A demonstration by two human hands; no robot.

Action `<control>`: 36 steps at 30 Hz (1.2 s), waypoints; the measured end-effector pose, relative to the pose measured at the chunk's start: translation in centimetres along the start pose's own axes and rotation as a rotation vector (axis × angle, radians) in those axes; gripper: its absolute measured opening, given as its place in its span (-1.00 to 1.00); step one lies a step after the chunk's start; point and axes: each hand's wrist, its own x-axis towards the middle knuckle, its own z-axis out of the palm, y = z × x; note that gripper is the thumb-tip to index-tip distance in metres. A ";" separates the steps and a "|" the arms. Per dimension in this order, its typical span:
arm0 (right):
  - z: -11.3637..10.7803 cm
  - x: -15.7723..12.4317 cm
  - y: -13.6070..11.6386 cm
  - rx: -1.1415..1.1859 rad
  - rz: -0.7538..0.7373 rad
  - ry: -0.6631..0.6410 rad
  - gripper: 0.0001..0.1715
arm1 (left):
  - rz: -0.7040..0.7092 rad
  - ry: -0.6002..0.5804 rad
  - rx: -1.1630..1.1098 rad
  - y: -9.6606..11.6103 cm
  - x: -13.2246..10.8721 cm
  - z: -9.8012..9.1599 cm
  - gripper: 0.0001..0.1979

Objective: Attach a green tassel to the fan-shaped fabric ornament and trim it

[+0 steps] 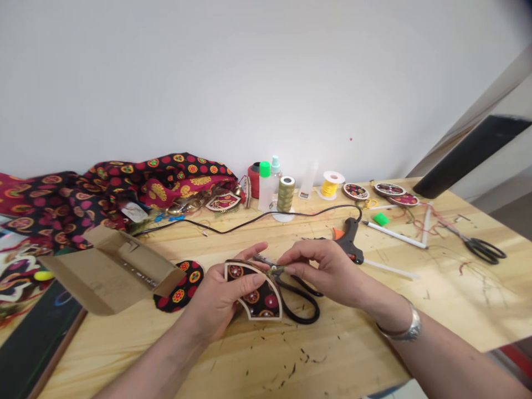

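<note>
Looked, from front centre, like a craft workshop, with fabric (108, 180) at eleven o'clock, thread spool (286, 197) at twelve, glue gun (351, 239) at one, scissors (469, 242) at two

Left hand (218, 293) has got a white-rimmed, fan-shaped black-and-red fabric piece (266, 303), right hand (328, 274) pinched right by its edge. Black-handled scissors (305, 320) show just beside it. Olive-green thread spool (286, 195)'s near the pale wooden counter (341, 354)'s back edge.

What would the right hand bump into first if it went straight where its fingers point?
The right hand would probably meet the white-edged, fan-shaped patterned piece in the left hand, though depth there is unclear.
</note>
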 end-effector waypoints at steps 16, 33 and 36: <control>0.2 -0.1 -0.2 0.008 -0.090 -0.039 -0.80 | 0.015 0.016 0.040 0.3 -0.1 0.3 -0.90; 1.8 -0.3 -1.0 0.145 0.222 -0.123 -0.87 | 0.132 0.011 0.328 -0.3 -0.2 -0.2 -0.93; 1.9 -0.3 -0.8 0.109 0.211 -0.105 -0.90 | 0.145 0.020 0.356 -0.2 -0.3 -0.1 -0.92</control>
